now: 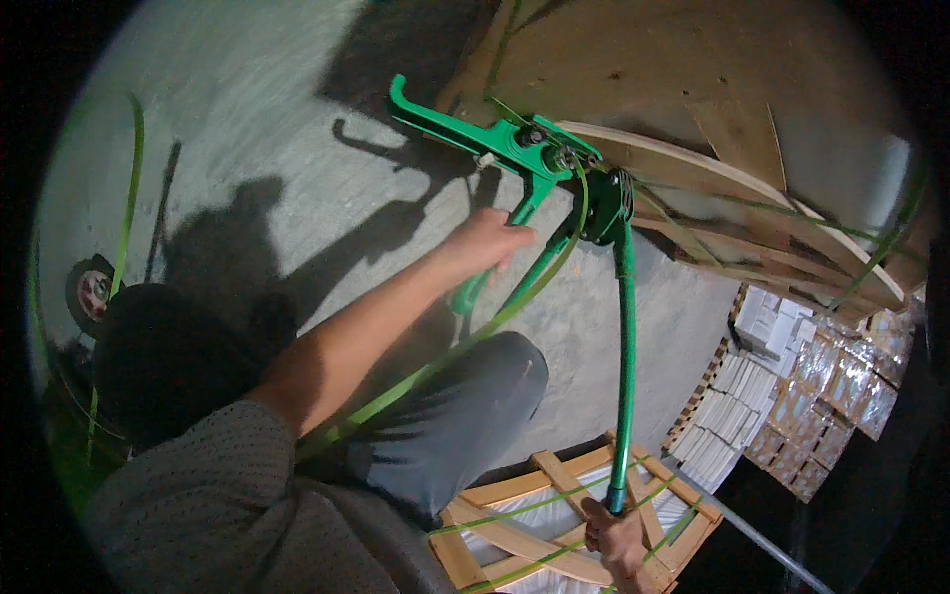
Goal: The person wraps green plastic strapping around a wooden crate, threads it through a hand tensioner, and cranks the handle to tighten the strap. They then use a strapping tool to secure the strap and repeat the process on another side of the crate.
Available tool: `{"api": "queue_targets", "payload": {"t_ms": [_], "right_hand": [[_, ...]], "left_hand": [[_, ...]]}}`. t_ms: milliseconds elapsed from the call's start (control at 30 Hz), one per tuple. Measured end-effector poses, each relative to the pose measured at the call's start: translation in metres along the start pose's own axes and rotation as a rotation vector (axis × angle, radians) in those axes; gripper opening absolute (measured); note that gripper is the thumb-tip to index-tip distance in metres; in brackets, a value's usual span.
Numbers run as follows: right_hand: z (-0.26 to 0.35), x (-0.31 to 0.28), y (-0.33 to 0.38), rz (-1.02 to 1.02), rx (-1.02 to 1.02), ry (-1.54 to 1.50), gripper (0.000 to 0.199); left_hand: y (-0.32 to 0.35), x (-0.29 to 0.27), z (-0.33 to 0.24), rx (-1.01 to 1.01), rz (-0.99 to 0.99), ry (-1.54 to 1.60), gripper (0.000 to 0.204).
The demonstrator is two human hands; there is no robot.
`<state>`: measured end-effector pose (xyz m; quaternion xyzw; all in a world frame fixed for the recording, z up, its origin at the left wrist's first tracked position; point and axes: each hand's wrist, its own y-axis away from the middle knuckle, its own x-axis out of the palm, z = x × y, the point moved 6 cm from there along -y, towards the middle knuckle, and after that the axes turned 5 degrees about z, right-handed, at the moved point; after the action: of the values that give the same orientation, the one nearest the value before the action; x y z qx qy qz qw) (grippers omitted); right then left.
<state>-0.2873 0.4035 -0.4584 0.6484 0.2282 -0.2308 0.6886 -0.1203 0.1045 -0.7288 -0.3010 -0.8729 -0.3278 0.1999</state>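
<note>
A green strapping tool (480, 142) with long handles rests against the edge of a large wooden crate (683, 69). My left hand (485, 243) is wrapped round its short handle, just below the tool's head. Far down the long handle, my right hand (616, 543) closes on the dark grip at the end. A green strap (445, 364) passes through the tool's head and curves down past my left forearm toward the lower left. More strap crosses the crate's side on the right of the tool. The fine workings inside the head are too small to make out.
Below me lies a slatted wooden crate (554, 487) with white wrapping and green straps. Stacks of white boxes (777, 322) and film-wrapped brown cartons (826, 396) stand at the right. A small red-hubbed wheel (91, 290) shows at the far left, near loose strap (132, 198).
</note>
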Motion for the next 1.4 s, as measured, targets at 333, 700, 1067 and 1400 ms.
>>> {"api": "queue_targets", "payload": {"t_ms": [333, 700, 1067, 1400], "right_hand": [[-0.075, 0.076, -0.11, -0.084, -0.494, 0.137, 0.031], [-0.086, 0.214, -0.306, 0.019, -0.555, -0.16, 0.017], [-0.105, 0.214, -0.315, 0.077, -0.537, -0.21, 0.015], [-0.101, 0.191, -0.279, 0.102, -0.563, -0.193, 0.015]], "left_hand": [[-0.007, -0.011, -0.004, -0.229, -0.204, -0.602, 0.035], [-0.002, 0.015, -0.025, 0.555, -0.071, -1.116, 0.031], [0.004, -0.004, -0.006, -0.097, -0.338, -0.599, 0.034], [0.048, 0.055, -0.042, 0.929, -0.741, -1.195, 0.026]]}}
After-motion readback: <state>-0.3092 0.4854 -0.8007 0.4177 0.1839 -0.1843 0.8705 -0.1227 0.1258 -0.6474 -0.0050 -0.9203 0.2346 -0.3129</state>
